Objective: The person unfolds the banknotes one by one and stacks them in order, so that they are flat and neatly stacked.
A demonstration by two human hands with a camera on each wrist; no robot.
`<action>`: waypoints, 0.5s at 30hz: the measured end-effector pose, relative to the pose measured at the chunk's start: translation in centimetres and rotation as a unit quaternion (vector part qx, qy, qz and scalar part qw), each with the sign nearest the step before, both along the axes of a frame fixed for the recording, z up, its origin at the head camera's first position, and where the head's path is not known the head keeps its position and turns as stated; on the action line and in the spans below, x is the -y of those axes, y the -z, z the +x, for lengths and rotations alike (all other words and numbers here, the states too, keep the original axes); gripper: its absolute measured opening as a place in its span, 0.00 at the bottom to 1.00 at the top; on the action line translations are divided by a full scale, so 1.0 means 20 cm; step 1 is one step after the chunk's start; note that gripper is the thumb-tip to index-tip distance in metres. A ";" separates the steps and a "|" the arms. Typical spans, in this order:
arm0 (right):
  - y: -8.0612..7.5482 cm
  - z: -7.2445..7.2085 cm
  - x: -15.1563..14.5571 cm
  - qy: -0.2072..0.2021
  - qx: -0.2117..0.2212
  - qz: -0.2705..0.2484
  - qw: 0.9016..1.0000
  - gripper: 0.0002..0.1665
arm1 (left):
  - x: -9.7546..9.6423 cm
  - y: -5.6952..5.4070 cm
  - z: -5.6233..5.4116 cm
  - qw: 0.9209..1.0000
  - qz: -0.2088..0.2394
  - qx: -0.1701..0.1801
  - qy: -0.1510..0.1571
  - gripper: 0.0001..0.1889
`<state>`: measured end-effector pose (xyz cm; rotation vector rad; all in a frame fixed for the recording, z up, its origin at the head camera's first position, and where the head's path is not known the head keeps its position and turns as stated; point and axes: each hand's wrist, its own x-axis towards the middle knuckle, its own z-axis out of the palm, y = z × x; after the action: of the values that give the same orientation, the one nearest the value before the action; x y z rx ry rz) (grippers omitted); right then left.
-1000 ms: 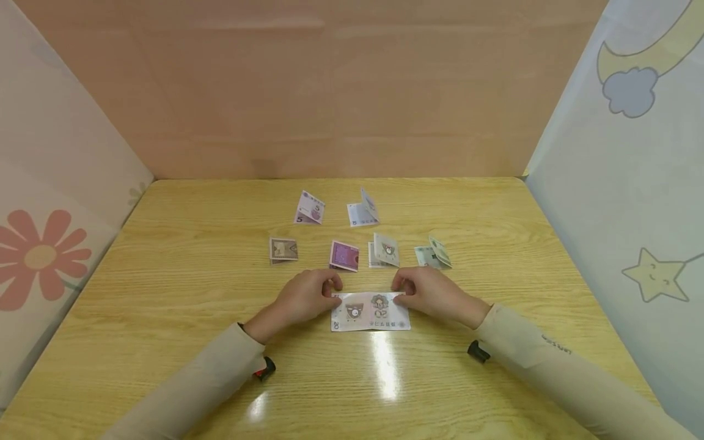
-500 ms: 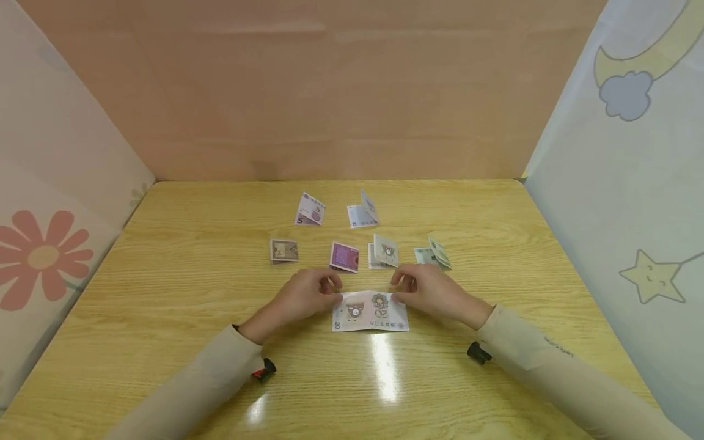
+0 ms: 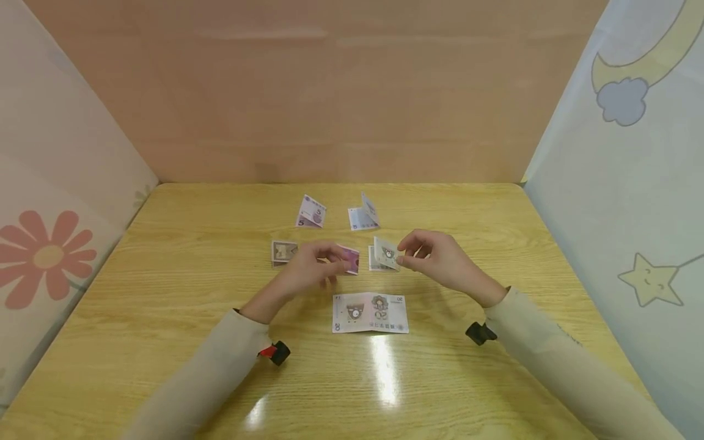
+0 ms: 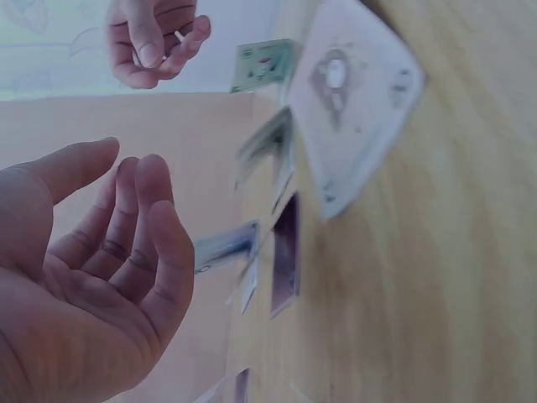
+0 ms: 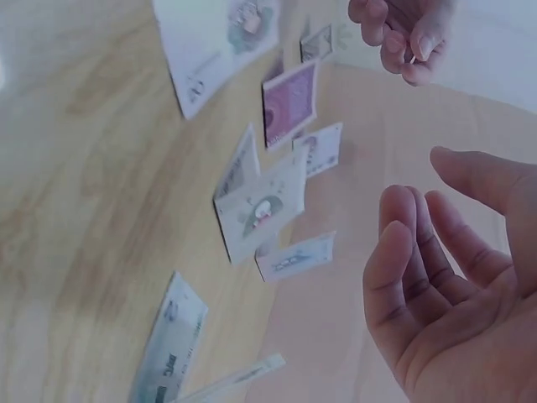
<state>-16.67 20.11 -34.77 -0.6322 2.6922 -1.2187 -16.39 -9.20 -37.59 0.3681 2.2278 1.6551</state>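
Note:
A 20 banknote (image 3: pixel 354 324) lies unfolded on the wooden table, a crease across its middle. My left hand (image 3: pixel 305 269) hovers beyond its left end, overlapping a purple folded banknote (image 3: pixel 352 264) in the head view. Thumb and fingers stand apart around nothing in the left wrist view. On the other side, my right hand (image 3: pixel 437 260) is raised beside a pale folded banknote (image 3: pixel 385 253) printed with a cartoon figure. No object shows between its loosely bent fingers (image 5: pixel 390 273). A green folded banknote (image 5: pixel 172 348), hidden behind this hand in the head view, stands below it.
A brown folded banknote (image 3: pixel 283 252) stands left of the purple one. Farther back are a pink folded 5 note (image 3: pixel 311 211) and a pale violet folded note (image 3: pixel 364 217). An orange-brown panel (image 3: pixel 341 110) closes the table's back; patterned panels flank both sides.
Both hands have let go of the 20 banknote's far edge and risen away toward the row of folded notes. The 20 note stays lying on the table.

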 end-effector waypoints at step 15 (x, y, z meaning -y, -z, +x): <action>-0.03 -0.19 -0.09 0.019 0.079 -0.108 0.991 0.21 | -0.08 -0.04 -0.23 0.998 0.037 0.020 -0.040 0.16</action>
<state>-20.37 21.81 -34.08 -0.4870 2.4746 -1.5146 -21.03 -7.60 -36.75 0.2654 2.1830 1.7726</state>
